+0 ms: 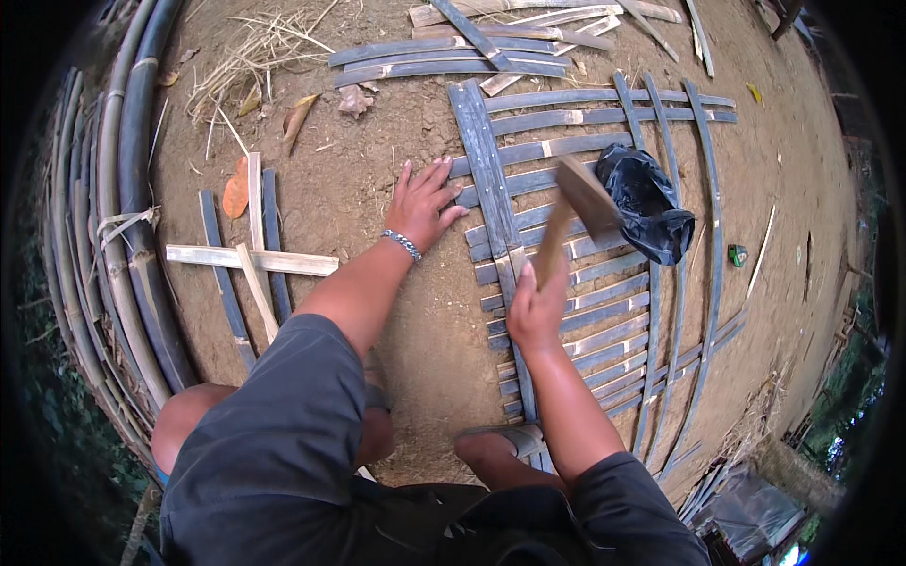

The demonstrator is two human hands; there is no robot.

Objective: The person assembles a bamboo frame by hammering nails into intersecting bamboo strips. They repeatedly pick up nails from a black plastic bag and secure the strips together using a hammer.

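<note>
A lattice of split bamboo slats [604,304] lies on the dirt, with a wide dark upright strip [489,170] along its left side. My left hand [423,203] rests palm down, fingers spread, beside that strip; its fingertips are at the left ends of the upper slats. In my right hand [536,309] is the wooden handle of a hatchet [587,193], raised over the lattice. The hatchet's broad brown head is a little blurred. A black plastic bag [651,203] sits open at the top on the slats, just right of the hatchet head; its contents are hidden.
Long bamboo poles [142,189], tied together, run along the left. Loose split pieces [250,258] lie crossed left of my arm, and more slats [453,58] are piled at the far side. Beyond the lattice on the right lies a small green-and-black object [737,255].
</note>
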